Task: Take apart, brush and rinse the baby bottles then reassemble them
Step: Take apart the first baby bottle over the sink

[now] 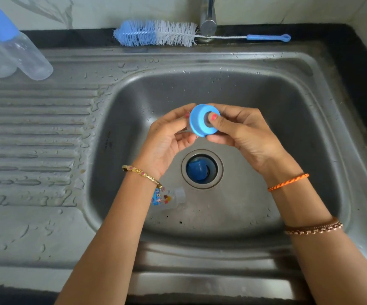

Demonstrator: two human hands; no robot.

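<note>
Head view: one wide look down into a steel sink, both forearms reaching in.
Right hand (242, 128): curled round a blue collar (203, 119), thumb tip pressed into its centre hole, fingers behind the ring.
Left hand (169, 137): fingers bent toward the back of the collar, fingertips touching its left edge; something clear sits between them behind the ring, too hidden to say what.
Collar place: held in the air over the basin, above the drain.
Bottle (169, 198): clear, with a coloured print, lying on its side on the basin floor, partly covered by the left wrist, mouth pointing right toward the drain.
Drain (202, 169): round opening with a blue piece (197, 170) resting in it.
Brush (156, 33): blue and white bristles, lying along the back ledge, its wire passing behind the tap (208, 18), blue handle to the right.
Far left: two clear bottles (24, 58) lying on the ridged drainboard, one with a blue cap.
Sink (266, 95): wet, drops on the rim and drainboard.
Counter (363, 62): dark stone round the sink, pale wall behind.
Wrists: gold bangle on the left, orange thread and brown bands on the right.
</note>
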